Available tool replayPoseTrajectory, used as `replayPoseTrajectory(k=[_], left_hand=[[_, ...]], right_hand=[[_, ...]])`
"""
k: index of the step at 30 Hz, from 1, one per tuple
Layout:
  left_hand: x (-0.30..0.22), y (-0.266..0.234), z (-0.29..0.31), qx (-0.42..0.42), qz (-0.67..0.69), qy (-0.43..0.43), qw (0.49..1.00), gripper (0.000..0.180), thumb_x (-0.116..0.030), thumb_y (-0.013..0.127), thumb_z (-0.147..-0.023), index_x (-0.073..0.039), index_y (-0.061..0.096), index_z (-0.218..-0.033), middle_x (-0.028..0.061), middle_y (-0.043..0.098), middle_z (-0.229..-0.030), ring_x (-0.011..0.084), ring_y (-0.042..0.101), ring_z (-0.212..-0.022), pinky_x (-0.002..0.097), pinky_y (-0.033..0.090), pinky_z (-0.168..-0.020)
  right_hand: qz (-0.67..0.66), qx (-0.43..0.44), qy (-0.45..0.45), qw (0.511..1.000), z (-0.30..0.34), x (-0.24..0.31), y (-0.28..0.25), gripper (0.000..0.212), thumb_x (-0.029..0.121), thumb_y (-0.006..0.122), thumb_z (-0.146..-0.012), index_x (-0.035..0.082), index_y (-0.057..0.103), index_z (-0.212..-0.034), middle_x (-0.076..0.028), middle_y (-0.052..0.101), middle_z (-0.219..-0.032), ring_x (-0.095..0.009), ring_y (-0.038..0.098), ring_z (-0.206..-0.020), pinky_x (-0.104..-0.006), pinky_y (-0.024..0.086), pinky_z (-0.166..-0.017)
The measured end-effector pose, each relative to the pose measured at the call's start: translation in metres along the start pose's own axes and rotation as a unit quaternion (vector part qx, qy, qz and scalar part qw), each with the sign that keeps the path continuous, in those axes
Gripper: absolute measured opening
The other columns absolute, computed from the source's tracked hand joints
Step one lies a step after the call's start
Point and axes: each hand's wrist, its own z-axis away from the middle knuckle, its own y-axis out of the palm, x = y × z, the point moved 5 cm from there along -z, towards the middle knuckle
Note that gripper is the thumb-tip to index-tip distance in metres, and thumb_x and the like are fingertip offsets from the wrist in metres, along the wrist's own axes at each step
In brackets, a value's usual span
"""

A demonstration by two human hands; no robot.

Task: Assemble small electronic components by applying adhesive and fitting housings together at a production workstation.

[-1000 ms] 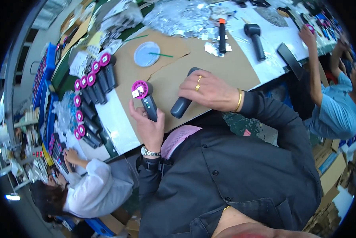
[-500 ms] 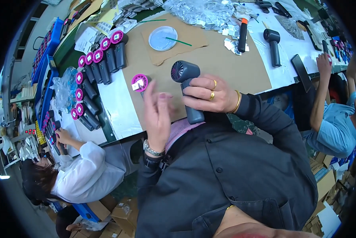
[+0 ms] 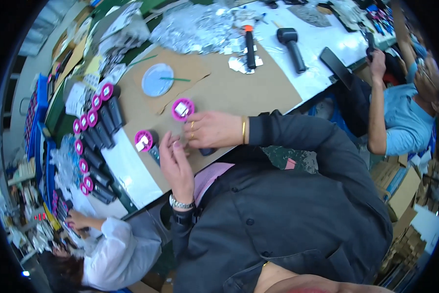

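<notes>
— What were the hands doing at that point?

— The right hand (image 3: 212, 129) lay closed over a dark handheld device (image 3: 207, 151), magenta-capped end (image 3: 182, 108) poking out just beyond the fingers, pressing it onto the brown cardboard sheet (image 3: 258, 88). The left hand (image 3: 176, 163) hovered beside it, fingers loosely open and gripping nothing, fingertips just short of a second magenta-capped device (image 3: 146, 141).

— So which step?

— Judging by that, setting one unit down while reaching toward the next. The next move would call for the left hand closing round the nearer unit without knocking its cap.

— Room to move?

— Little on the left: a row of capped devices (image 3: 95, 141) lay close beyond the left hand, over a white sheet (image 3: 129, 168). The table edge (image 3: 146, 205) ran just under the wrists. Ahead of the right hand the cardboard stayed bare up to a round grey dish (image 3: 157, 80). Co-workers sat well apart on either side.
</notes>
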Motion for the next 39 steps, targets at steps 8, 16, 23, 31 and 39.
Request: replayPoseTrajectory(k=[8, 16, 23, 31, 39], left_hand=[[0.002, -0.001, 0.004, 0.022, 0.009, -0.017, 1.0, 0.042, -0.012, 0.06, -0.114, 0.004, 0.052, -0.152, 0.0168, 0.066, -0.134, 0.0185, 0.073, -0.097, 0.0324, 0.061, -0.079], [-0.022, 0.013, -0.005, 0.053, -0.103, 0.063, 0.991, 0.05, -0.009, 0.074, -0.104, 0.002, 0.057, -0.15, 0.018, 0.065, -0.132, 0.0208, 0.074, -0.096, 0.0331, 0.06, -0.076], [-0.047, 0.022, -0.008, 0.065, -0.243, 0.212, 0.945, 0.061, -0.019, 0.086, -0.093, -0.007, 0.065, -0.148, 0.0171, 0.065, -0.143, 0.0336, 0.067, -0.124, 0.0428, 0.056, -0.101], [-0.036, 0.028, -0.007, 0.185, -0.337, 0.266, 0.884, 0.072, -0.028, 0.092, -0.081, -0.016, 0.069, -0.149, 0.0035, 0.059, -0.162, 0.0376, 0.054, -0.14, 0.0461, 0.05, -0.114], [-0.034, 0.026, -0.005, 0.17, -0.288, 0.23, 0.914, 0.088, -0.023, 0.09, -0.084, -0.013, 0.054, -0.163, 0.0064, 0.063, -0.156, 0.0384, 0.056, -0.135, 0.0465, 0.05, -0.114]], right_hand=[[-0.05, -0.211, 0.305, 0.927, 0.1, -0.074, -0.059, 0.04, 0.004, 0.07, -0.092, 0.006, 0.071, -0.132, -0.014, 0.073, -0.127, -0.037, 0.068, -0.115, -0.0461, 0.056, -0.103], [0.309, -0.096, 0.618, 0.717, 0.21, -0.132, -0.091, 0.052, 0.007, 0.071, -0.093, -0.008, 0.059, -0.142, -0.025, 0.072, -0.125, -0.044, 0.07, -0.111, -0.0511, 0.057, -0.097], [0.169, -0.022, 0.731, 0.66, 0.219, -0.145, -0.077, 0.05, 0.009, 0.07, -0.093, -0.011, 0.057, -0.138, -0.029, 0.071, -0.12, -0.046, 0.07, -0.112, -0.0531, 0.057, -0.097], [0.165, -0.245, 0.628, 0.72, 0.188, -0.112, -0.097, 0.047, 0.007, 0.067, -0.094, -0.004, 0.057, -0.138, -0.03, 0.064, -0.127, -0.05, 0.069, -0.109, -0.0517, 0.057, -0.093], [-0.044, -0.19, 0.505, 0.841, 0.099, -0.015, -0.064, 0.06, 0.0, 0.066, -0.094, 0.013, 0.058, -0.152, -0.025, 0.062, -0.138, -0.048, 0.067, -0.115, -0.0511, 0.057, -0.097]])
